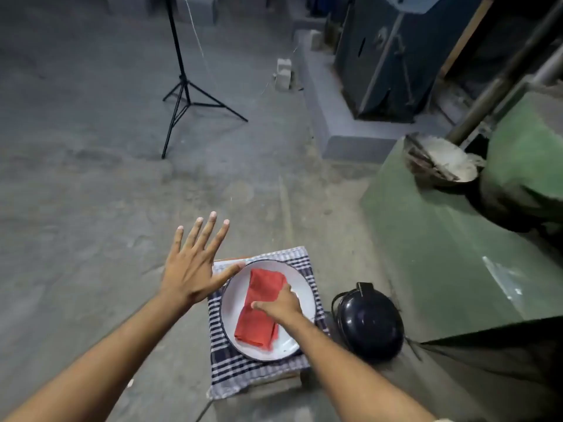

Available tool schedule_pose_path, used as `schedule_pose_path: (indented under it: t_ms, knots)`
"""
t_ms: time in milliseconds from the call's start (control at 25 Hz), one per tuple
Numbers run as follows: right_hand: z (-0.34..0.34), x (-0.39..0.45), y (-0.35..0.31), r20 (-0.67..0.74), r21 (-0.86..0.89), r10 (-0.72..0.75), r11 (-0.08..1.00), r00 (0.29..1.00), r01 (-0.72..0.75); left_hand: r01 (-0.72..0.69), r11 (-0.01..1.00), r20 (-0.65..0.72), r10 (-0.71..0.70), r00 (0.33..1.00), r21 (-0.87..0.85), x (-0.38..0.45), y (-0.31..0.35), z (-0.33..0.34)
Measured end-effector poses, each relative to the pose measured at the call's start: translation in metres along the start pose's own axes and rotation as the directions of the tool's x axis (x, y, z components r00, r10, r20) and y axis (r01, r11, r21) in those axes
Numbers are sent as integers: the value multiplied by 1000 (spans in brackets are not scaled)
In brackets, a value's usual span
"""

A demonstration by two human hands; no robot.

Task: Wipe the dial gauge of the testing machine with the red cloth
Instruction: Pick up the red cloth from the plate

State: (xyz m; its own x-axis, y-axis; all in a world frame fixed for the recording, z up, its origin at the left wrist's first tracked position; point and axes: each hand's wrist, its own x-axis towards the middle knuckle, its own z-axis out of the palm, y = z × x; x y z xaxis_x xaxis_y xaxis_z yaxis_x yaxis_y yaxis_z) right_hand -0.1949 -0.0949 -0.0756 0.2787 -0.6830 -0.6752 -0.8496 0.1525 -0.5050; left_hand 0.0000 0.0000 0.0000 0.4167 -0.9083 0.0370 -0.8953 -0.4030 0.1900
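Broadly, a rough grey concrete floor [91,178] fills the scene, mottled and dusty. At the right stands a green painted metal machine body [441,254], its flat faces scuffed and worn; the dial gauge cannot be made out. A dark blue metal cabinet [380,56] sits beyond it on a raised concrete plinth. A thin black tripod stand [182,95] rests on the floor, legs splayed. On the machine's ledge sits a round dark bowl [438,159] holding pale, fibrous material. Lower down, a checked blue-and-white woven cloth [243,370] covers a small low stand. Beside it lies a glossy black rounded helmet [368,324]. On the checked cloth rests a round white enamel plate [234,300] with a dark rim, and in it lies the red cloth [259,315], folded into a soft oblong whose long axis runs from lower left to upper right. The left hand [192,269] hovers flat with fingers spread wide, holding nothing. The right hand [281,303] pinches the red cloth's right edge.
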Motion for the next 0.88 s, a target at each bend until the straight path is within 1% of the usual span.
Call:
schedule_pose_path:
  t_ms: [40, 80, 160, 240, 320, 400, 480, 520, 560, 600, 640, 680, 720, 760, 800, 880]
  knots:
    - [13, 13, 3, 3, 66, 71, 995, 997, -71, 6, 1000, 35, -6, 999, 2, 4, -6, 11]
    - [23, 26, 5, 1, 118, 154, 981, 988, -153, 26, 1000, 31, -26, 999, 3, 7, -11, 23]
    - [44, 50, 4, -71, 100, 265, 961, 962, -258, 99, 995, 64, -100, 993, 13, 11, -22, 52]
    - [58, 63, -4, -172, 62, 310, 951, 935, -304, 172, 984, 80, -169, 982, -34, 3, -25, 75]
    - [65, 72, -9, -203, 119, 342, 939, 917, -324, 226, 969, 114, -215, 970, -100, -5, -29, 88]
    - [68, 77, -7, -146, 230, 347, 923, 926, -309, 261, 959, 147, -243, 959, -113, -7, -31, 92]
    - [65, 73, -2, -110, 379, 326, 887, 939, -263, 259, 959, 154, -240, 958, -116, -5, -29, 91]
    - [61, 70, 0, -94, 493, 320, 837, 943, -236, 249, 962, 155, -230, 961, -114, -2, -28, 87]
    - [56, 67, 0, -52, 623, 321, 751, 946, -220, 236, 965, 159, -218, 963, -110, 2, -26, 83]
    - [46, 63, 0, 22, 747, 306, 627, 952, -219, 218, 970, 149, -201, 968, -108, 8, -23, 76]
    - [34, 60, -2, 117, 855, 252, 466, 961, -227, 198, 975, 140, -183, 973, -103, 14, -18, 70]
    - [22, 58, 0, 200, 919, 157, 312, 967, -241, 176, 979, 128, -162, 979, -106, 20, -13, 66]
    - [8, 52, 4, 241, 948, 60, 199, 969, -249, 152, 983, 107, -141, 984, -105, 24, -5, 58]
    - [-5, 46, 9, 251, 961, -25, 125, 968, -247, 139, 984, 85, -130, 988, -111, 29, 2, 51]
    - [-13, 39, 15, 247, 967, -87, 82, 965, -240, 149, 981, 76, -141, 987, -120, 32, 9, 46]
    - [-26, 24, 30, 228, 974, -162, 27, 960, -227, 176, 974, 83, -165, 983, -144, 35, 23, 37]
